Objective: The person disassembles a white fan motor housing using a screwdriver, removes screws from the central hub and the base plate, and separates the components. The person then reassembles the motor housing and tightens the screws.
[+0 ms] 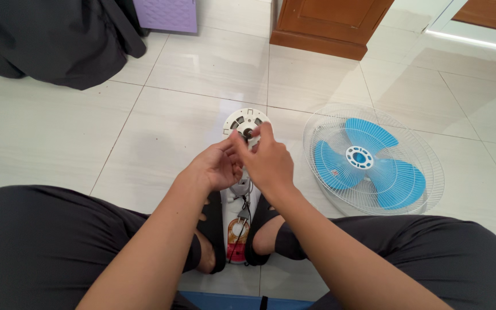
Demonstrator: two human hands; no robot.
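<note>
Two hands at your fan motor housing: right hand pinches its hub, left hand curled beside, grip unclear. Likely rigid, light plastic; hold the rim. Blue blade lies right of it.

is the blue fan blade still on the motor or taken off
Taken off. The blue fan blade lies flat inside the wire grille on the floor, apart from the white motor housing that both hands work on.

Both hands meet at the white fan motor. The right hand pinches its centre; left hand fingertips touch just beside. A blue fan blade lies right of them
</note>
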